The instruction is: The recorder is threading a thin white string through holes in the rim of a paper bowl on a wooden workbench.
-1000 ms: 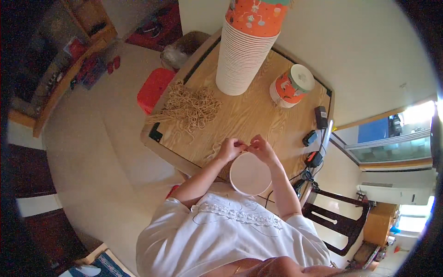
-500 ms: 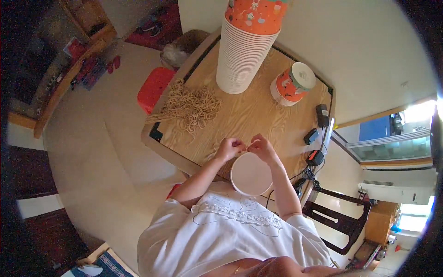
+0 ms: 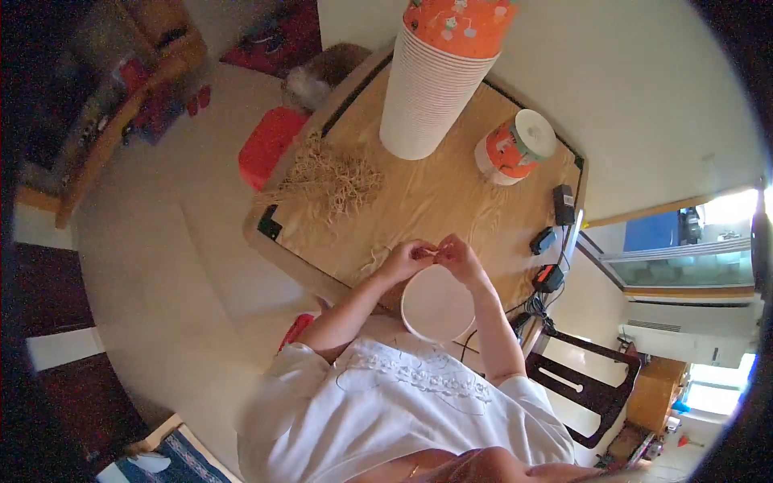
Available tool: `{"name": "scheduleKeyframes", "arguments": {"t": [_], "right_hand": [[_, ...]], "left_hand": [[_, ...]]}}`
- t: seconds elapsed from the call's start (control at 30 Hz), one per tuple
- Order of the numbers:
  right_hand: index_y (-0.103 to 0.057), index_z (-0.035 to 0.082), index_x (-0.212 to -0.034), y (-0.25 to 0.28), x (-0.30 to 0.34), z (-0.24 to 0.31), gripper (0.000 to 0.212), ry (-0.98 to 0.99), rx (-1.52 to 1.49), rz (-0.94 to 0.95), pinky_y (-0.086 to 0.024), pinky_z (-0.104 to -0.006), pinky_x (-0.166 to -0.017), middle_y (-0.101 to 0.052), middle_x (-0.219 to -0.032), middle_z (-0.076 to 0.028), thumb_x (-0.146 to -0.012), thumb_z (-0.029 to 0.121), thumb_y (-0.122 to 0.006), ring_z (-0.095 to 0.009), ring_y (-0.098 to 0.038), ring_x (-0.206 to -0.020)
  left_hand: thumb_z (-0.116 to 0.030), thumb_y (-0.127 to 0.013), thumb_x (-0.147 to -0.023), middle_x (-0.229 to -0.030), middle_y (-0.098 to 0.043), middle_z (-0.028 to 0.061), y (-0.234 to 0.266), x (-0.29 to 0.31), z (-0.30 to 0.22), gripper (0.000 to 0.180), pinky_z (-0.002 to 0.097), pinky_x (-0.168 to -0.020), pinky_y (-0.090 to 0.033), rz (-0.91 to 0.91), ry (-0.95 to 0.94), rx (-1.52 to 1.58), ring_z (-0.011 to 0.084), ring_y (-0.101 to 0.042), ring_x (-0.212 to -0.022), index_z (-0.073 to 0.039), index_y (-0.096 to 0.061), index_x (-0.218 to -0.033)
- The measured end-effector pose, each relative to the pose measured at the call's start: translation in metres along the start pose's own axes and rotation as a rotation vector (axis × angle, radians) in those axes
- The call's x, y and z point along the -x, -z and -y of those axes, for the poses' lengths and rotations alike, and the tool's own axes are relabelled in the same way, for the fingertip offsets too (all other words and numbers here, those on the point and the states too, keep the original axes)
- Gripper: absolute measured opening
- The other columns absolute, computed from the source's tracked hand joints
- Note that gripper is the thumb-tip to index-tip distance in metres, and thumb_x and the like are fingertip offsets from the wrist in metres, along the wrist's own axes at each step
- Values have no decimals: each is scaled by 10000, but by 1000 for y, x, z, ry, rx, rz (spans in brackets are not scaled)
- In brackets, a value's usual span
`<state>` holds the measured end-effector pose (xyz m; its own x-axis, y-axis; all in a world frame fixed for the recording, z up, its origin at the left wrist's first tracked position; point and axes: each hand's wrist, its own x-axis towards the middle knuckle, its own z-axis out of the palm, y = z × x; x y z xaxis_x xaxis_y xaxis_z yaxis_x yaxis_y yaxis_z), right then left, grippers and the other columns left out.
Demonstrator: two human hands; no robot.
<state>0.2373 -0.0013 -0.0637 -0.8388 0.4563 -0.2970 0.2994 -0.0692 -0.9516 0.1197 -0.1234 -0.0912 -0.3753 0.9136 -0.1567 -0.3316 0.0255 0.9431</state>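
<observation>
A white round paper bucket [image 3: 438,304] stands with its open mouth toward me, between my forearms at the table's near edge. Just beyond its far rim, my left hand [image 3: 409,262] and my right hand [image 3: 458,259] meet fingertip to fingertip. Both are closed in a pinch on a thin pale cord, mostly hidden by the fingers. A loose piece of cord [image 3: 375,259] curls on the table beside my left hand. Farther left lies a tangled heap of tan cords [image 3: 334,181].
A tall stack of nested buckets [image 3: 431,88] rises at the table's back. Right of it stands a shorter orange-patterned stack [image 3: 511,153] with a green-banded tub on top. Black adapters [image 3: 563,205] and cables line the right edge. A red stool [image 3: 270,149] and a dark chair [image 3: 584,386] flank the table.
My hands have drawn slightly closer together, fingertips still pinched above the bucket's far rim. The bucket stays in place. The view has shifted a little.
</observation>
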Motion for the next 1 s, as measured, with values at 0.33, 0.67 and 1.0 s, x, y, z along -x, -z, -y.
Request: {"name": "scheduleKeyframes", "arguments": {"t": [0.33,0.67,1.0], "right_hand": [[-487,47,-810,1,-3,4,170,-15,166,-63,-436,-233,-603,-538,-730,-9,-738,30,-640,-90,-510,-689],[-535,43,-827,0,-9,18,129,-118,175,-89,-411,-213,-586,-537,-709,18,-736,38,-626,-63,-492,-670],[-589,17,-784,15,-15,11,87,-205,272,-38,-405,-208,-585,-561,-693,11,-773,99,-615,-55,-479,-653]], "left_hand": [[-115,-646,-719,-734,-645,90,2,-12,-1,138,273,-635,-493,-43,-29,-367,122,-608,-684,-7,-638,-804],[-127,-669,-738,-810,-640,39,17,-24,-5,168,269,-695,-485,-13,97,-281,113,-593,-742,-35,-626,-872],[-97,-663,-753,-915,-629,41,20,-30,0,213,259,-784,-467,52,163,-81,118,-584,-854,-39,-607,-951]]}}
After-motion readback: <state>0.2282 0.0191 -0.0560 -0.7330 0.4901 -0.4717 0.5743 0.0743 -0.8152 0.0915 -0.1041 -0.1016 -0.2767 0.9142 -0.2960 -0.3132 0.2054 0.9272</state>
